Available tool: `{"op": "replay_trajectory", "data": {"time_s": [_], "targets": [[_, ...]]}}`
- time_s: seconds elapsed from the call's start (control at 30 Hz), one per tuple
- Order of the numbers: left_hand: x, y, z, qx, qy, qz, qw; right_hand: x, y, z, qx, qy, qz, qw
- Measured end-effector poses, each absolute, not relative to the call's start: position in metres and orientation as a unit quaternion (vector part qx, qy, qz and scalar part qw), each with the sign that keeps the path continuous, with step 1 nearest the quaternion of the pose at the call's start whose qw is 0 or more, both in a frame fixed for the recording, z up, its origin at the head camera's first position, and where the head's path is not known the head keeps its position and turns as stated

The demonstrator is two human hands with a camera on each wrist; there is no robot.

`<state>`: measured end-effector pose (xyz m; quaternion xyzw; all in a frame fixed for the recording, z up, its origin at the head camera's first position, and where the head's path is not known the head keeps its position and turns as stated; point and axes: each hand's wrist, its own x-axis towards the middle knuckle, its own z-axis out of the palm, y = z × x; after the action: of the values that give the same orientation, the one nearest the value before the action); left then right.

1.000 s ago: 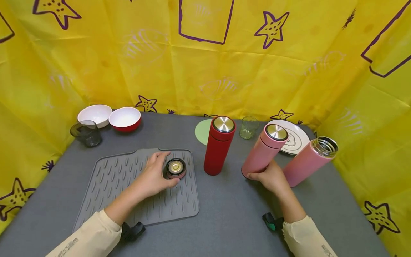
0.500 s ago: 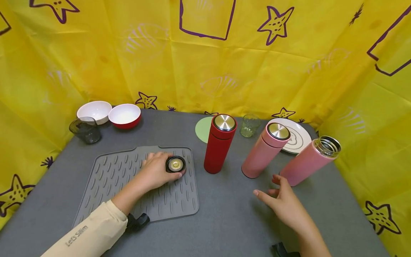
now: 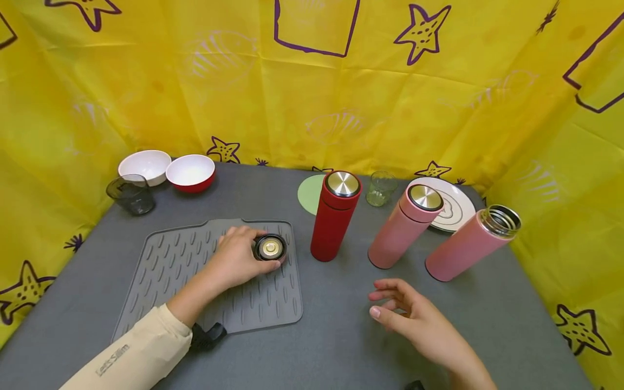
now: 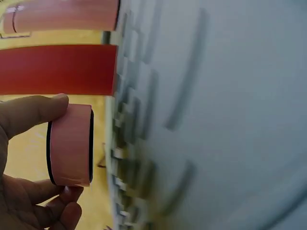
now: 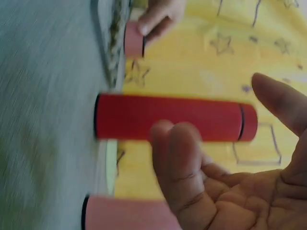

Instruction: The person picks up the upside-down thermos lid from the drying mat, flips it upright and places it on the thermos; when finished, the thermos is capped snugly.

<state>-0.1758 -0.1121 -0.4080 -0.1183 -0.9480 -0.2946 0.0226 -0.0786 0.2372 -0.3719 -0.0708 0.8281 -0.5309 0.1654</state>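
Note:
My left hand (image 3: 237, 257) pinches a pink thermos lid (image 4: 71, 144) between thumb and fingers, its gold-coloured inner side facing up in the head view. In the left wrist view the lid hangs just off the ribbed grey drying mat (image 3: 180, 281). My right hand (image 3: 419, 319) holds nothing; its fingers are loosely bent over the table in front of the bottles. Nearest it in the head view stands a capped pink thermos (image 3: 397, 238). To the right is another pink thermos (image 3: 463, 252) without a lid, its steel mouth showing. A capped red thermos (image 3: 331, 227) stands left of them.
Two white-lined bowls, one with a red outside (image 3: 190, 174), and a dark glass (image 3: 131, 195) stand at the back left. Behind the thermoses are a green disc (image 3: 308, 194), a clear glass (image 3: 380, 189) and a white plate (image 3: 463, 206). A yellow curtain (image 3: 273, 108) encloses the table.
My right hand has let go of the capped pink thermos and moved back toward me, then a little left. My left hand has closed its fingers and thumb on the lid.

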Motion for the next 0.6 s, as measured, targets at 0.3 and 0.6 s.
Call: {"op": "replay_trajectory", "data": {"time_s": [0.3,0.6], "targets": [[-0.132,-0.085,-0.363,-0.251,-0.921,-0.285,0.086,-0.090,0.194,-0.365,-0.129,0.809,-0.547,0.173],[-0.106,-0.066,-0.350,-0.351,-0.888,-0.285,0.086,-0.097,0.162,-0.369,-0.153,0.774,-0.573,0.222]]}}
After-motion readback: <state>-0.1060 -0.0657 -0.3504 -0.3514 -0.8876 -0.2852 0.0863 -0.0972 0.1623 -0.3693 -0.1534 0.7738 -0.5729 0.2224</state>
